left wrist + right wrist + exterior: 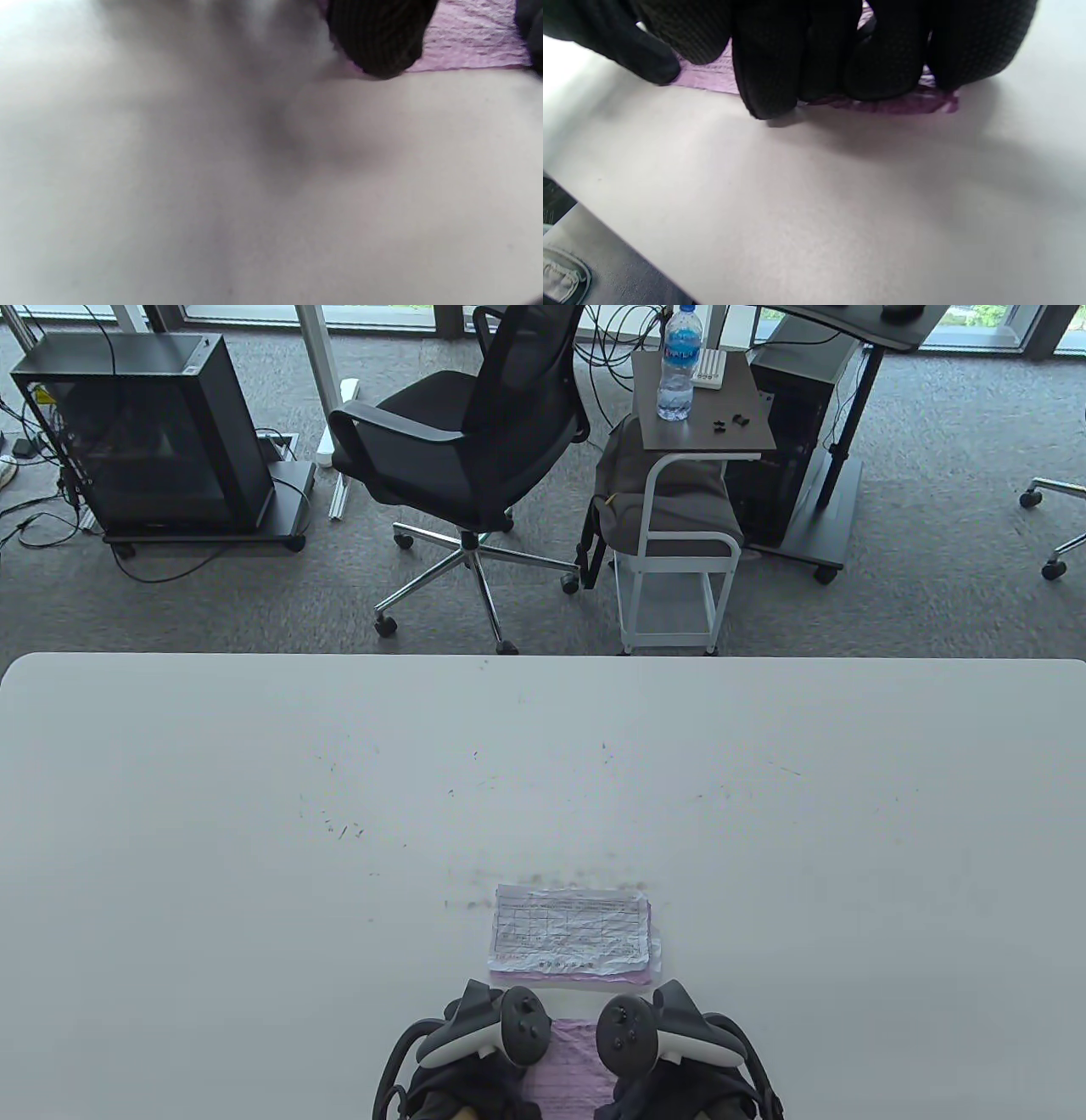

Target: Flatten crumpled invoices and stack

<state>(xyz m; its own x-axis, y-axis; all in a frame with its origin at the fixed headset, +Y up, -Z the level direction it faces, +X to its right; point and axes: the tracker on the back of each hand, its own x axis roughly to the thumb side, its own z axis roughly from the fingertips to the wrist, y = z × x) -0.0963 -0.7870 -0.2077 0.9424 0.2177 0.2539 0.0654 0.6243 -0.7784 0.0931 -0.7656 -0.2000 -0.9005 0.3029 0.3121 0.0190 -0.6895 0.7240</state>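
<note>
— Where did the invoices stand when you checked?

— I saw a small stack (573, 933) lying flat on the white table (254, 814), near the front edge and a little ahead of my hands. A white printed sheet was on top, with pink edges showing beneath it, so I judged at least a few had been smoothed and piled already. One pink invoice (570, 1065) lay closer to me, just short of the stack, still wrinkled across its face.

— And your hands?

— Both were on that pink sheet. My right hand (670, 1044) had its fingers (768, 63) bent down onto the near edge of the paper, which looked darker and buckled there; I could not tell whether they pinched it or only pressed. Of my left hand (475, 1039) I saw one fingertip (377, 42) at the sheet's edge, too little to call its state.

— What was left?

— By my reckoning, finishing that sheet and laying it on the pile. I saw no other crumpled paper on the table.
</note>
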